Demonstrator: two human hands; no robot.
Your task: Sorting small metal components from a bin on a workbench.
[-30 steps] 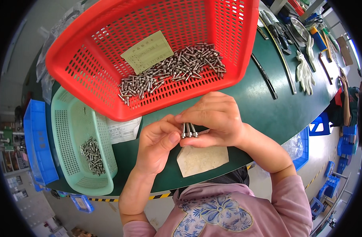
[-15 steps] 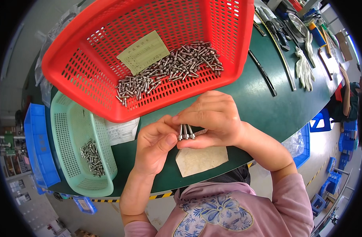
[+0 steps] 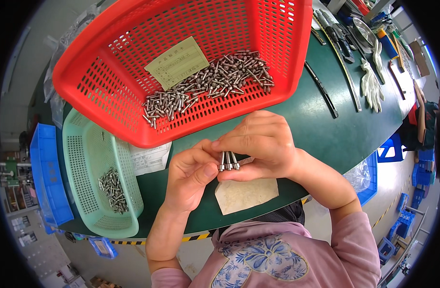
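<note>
head view: right hand [image 3: 258, 144] and left hand [image 3: 189, 177] jointly pinch a small bundle of metal bolts [image 3: 228, 161], just below the red basket [image 3: 109, 96], above the green table [image 3: 335, 134].

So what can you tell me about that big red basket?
The red basket looks like plastic, with walls and floor full of small holes. It sits tilted on the green table, its near edge overlapping the pale green basket. Inside lie a heap of small silvery screws and a yellowish paper slip. Neither hand touches it.
</note>
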